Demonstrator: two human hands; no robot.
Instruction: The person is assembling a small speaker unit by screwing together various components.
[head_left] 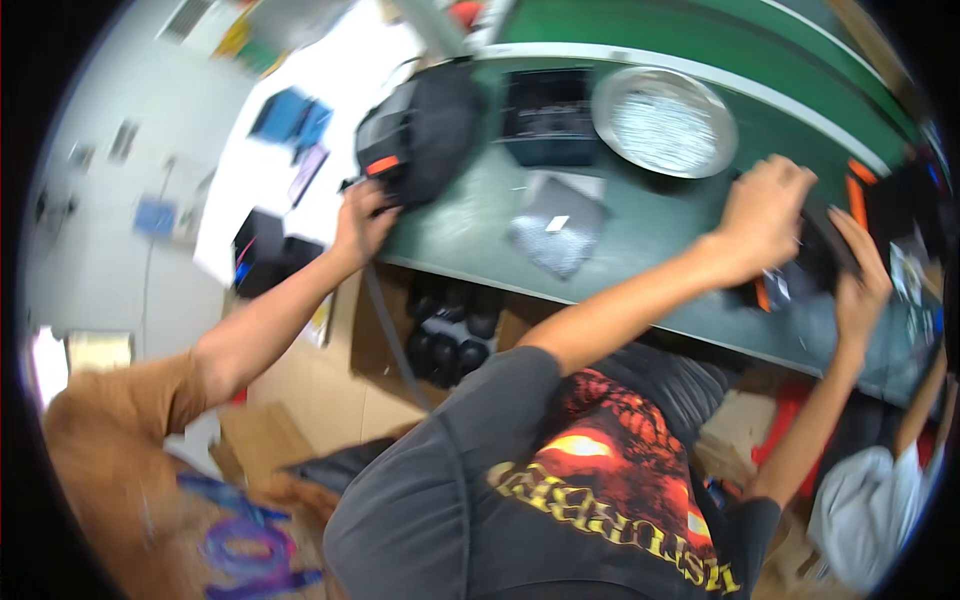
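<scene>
My left hand [765, 212] rests knuckles-up on a black device with orange parts [822, 255] at the right end of the green table [650, 235]. My right hand [862, 272] grips the same device from its right side, fingers curled over its top. The picture is blurred, so the device's shape is unclear, and my left hand hides much of it. My dark grey printed T-shirt fills the lower middle.
A co-worker in a brown shirt reaches from the left, a hand [360, 222] at a black bag-like thing with an orange tab [425, 130]. A round silver dish [665, 120], a black tray [548, 115] and a grey sheet [560, 228] lie on the table. Another person in white [860, 510] is at lower right.
</scene>
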